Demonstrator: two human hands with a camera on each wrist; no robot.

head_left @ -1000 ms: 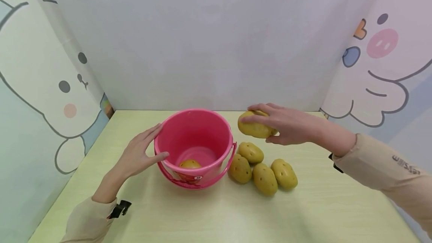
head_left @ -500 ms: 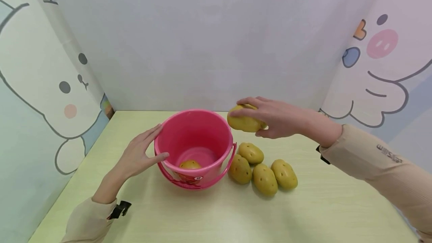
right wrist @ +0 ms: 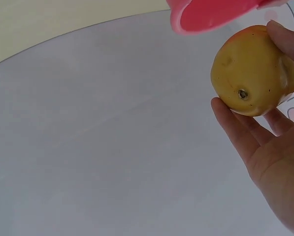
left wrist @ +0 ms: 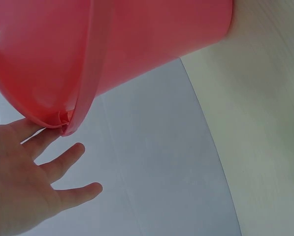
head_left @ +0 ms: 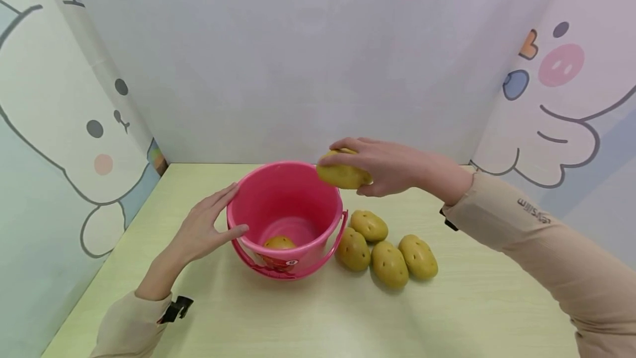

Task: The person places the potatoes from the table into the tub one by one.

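A pink bucket point(head_left: 285, 198) stands on the table with one yellow potato point(head_left: 279, 242) visible at its bottom. My left hand point(head_left: 202, 232) rests on the bucket's left rim, fingers extended; the left wrist view shows the fingertips touching the rim by the handle joint. Between thumb and fingers, my right hand point(head_left: 390, 166) grips another potato point(head_left: 342, 172), held up over the bucket's right rear rim. Seen from the right wrist, this potato point(right wrist: 250, 71) is close to the bucket's rim point(right wrist: 179, 22).
Several more potatoes lie grouped right of the bucket, among them a front one point(head_left: 390, 264) and a rightmost one point(head_left: 418, 257). The bucket's handle point(head_left: 343, 233) hangs down at the front. A pale wall point(head_left: 313, 70) rises behind the table point(head_left: 308, 319), with cartoon-printed panels on both sides.
My right hand has carried the potato leftward and slightly up, from above the loose potatoes to the bucket's rim. My left hand and the bucket have stayed in place.
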